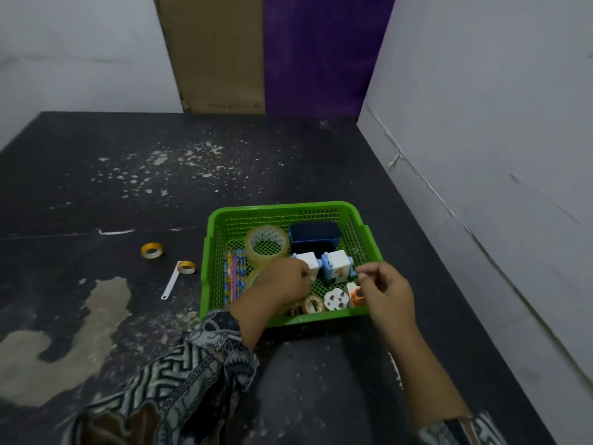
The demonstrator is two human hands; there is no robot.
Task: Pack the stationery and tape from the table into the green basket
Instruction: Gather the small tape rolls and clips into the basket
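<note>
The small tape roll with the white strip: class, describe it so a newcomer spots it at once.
Start at the green basket on the dark table and look just left of it. Two small yellow tape rolls lie there; the nearer tape roll is the one. Only it touches a white strip running toward the viewer.

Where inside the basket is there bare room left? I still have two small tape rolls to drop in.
Bare mesh shows along the far wall of the green basket, beside the big clear tape roll and blue box. The near half is crowded, with both the left hand and right hand there.
</note>
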